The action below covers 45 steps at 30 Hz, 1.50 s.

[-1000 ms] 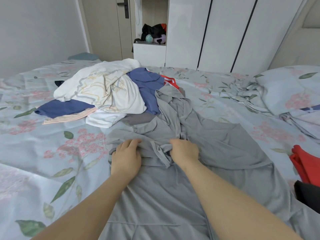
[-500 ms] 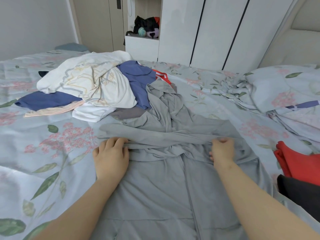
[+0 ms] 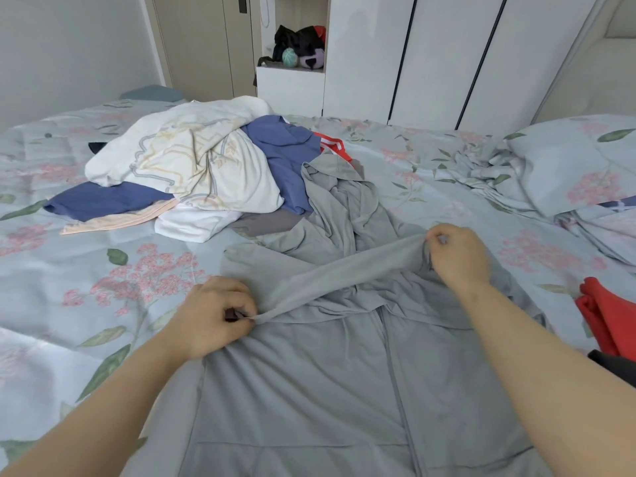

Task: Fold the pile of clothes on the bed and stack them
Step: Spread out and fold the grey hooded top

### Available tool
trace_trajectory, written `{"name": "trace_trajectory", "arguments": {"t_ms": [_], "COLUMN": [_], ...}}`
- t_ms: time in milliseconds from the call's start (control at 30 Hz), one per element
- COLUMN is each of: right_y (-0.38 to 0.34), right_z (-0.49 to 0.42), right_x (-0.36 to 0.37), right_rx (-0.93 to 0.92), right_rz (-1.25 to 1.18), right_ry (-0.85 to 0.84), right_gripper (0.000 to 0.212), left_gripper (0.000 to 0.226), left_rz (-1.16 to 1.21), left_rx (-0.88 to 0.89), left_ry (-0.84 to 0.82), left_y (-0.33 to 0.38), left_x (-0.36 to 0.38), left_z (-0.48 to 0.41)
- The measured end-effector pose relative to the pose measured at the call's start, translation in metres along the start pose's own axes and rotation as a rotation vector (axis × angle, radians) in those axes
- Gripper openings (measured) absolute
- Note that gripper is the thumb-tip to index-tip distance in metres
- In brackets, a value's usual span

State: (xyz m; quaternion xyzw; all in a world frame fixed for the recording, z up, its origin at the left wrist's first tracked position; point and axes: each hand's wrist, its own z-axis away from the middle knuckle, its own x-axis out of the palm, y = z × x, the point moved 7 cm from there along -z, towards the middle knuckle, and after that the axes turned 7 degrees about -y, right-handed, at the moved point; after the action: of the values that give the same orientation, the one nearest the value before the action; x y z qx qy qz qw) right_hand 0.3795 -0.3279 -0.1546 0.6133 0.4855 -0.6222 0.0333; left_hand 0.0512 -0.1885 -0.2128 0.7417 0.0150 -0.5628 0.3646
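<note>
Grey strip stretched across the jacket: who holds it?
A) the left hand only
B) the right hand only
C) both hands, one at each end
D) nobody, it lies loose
C: the left hand pinches the near end of the grey strip, and the right hand grips the far end.

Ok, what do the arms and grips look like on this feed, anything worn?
The left forearm and right forearm are bare down to the frame's bottom edge; no sleeve shows. The left grip and right grip are bare hands, no gloves. No watch, bracelet or ring is visible on either wrist or on the fingers that show.
</note>
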Motion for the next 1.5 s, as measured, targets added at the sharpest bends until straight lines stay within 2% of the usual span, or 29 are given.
{"name": "trace_trajectory", "arguments": {"t_ms": [33, 100, 167, 200, 267, 367, 433, 500, 567, 700, 767, 833, 933, 1033, 1100, 1167, 1300, 1400, 1500], "right_y": [0.001, 0.0, 0.0, -0.001, -0.004, 0.005, 0.013, 0.013, 0.008, -0.004, -0.016, -0.012, 0.021, 0.055, 0.065, 0.068, 0.068, 0.073, 0.096], "right_z": [-0.005, -0.007, -0.001, 0.006, 0.021, 0.032, 0.032, 0.028, 0.022, 0.01, 0.012, 0.018, 0.024, 0.027, 0.024, 0.02, 0.016, 0.021, 0.023], "right_x": [0.007, 0.027, 0.044, 0.048, 0.051, 0.054, 0.052, 0.047, 0.04, 0.023, 0.038, 0.052, 0.04, 0.033, 0.03, 0.026, 0.02, 0.015, 0.004], "right_rx": [0.037, 0.097, 0.112, 0.095, 0.026, -0.092, -0.104, -0.133, -0.174, -0.115, -0.119, -0.088, 0.018, 0.134, 0.136, 0.132, 0.18, 0.213, 0.34], "right_rz": [-0.043, -0.143, -0.219, -0.212, -0.225, 0.009, 0.193, 0.24, 0.173, -0.109, -0.204, -0.16, 0.075, 0.256, 0.261, 0.251, 0.149, 0.051, -0.006], "right_ry": [-0.057, -0.166, -0.24, -0.26, -0.29, -0.279, -0.245, -0.185, -0.134, -0.02, -0.156, -0.255, -0.091, -0.117, -0.112, -0.074, 0.039, 0.168, 0.254], "right_gripper": [0.021, 0.019, 0.026, 0.031, 0.029, 0.018, 0.013, 0.013, 0.014, 0.015, 0.016, 0.031, 0.033, 0.041, 0.04, 0.029, 0.021, 0.034, 0.053], "left_gripper": [0.016, 0.039, 0.059, 0.057, 0.038, 0.041, 0.03, 0.018, 0.017, 0.021, 0.02, 0.026, 0.031, 0.036, 0.034, 0.023, 0.011, 0.018, 0.024], "left_rz": [-0.025, -0.038, -0.098, -0.138, -0.166, -0.225, -0.25, -0.234, -0.21, -0.016, 0.079, 0.034, -0.217, -0.293, -0.28, -0.265, -0.104, -0.108, -0.129], "left_rx": [-0.048, -0.165, -0.19, -0.181, -0.176, -0.238, -0.302, -0.363, -0.377, -0.439, -0.479, -0.473, -0.416, -0.317, -0.337, -0.342, -0.399, -0.429, -0.379], "left_ry": [-0.09, -0.207, -0.132, -0.049, 0.052, -0.037, -0.043, -0.013, 0.053, 0.431, 0.44, 0.322, 0.266, 0.218, 0.184, 0.178, 0.222, 0.241, 0.231], "left_y": [0.0, 0.001, 0.007, 0.01, 0.013, 0.012, 0.008, 0.001, -0.001, 0.007, 0.013, 0.022, 0.037, 0.046, 0.044, 0.045, 0.043, 0.045, 0.05], "left_x": [0.002, 0.005, 0.003, 0.0, 0.002, 0.018, 0.02, 0.017, 0.009, -0.021, -0.017, 0.002, 0.026, 0.047, 0.051, 0.05, 0.046, 0.054, 0.061], "left_z": [-0.003, -0.012, -0.023, -0.029, -0.04, -0.056, -0.065, -0.071, -0.075, -0.069, -0.067, -0.07, -0.067, -0.067, -0.07, -0.075, -0.078, -0.074, -0.075]}}
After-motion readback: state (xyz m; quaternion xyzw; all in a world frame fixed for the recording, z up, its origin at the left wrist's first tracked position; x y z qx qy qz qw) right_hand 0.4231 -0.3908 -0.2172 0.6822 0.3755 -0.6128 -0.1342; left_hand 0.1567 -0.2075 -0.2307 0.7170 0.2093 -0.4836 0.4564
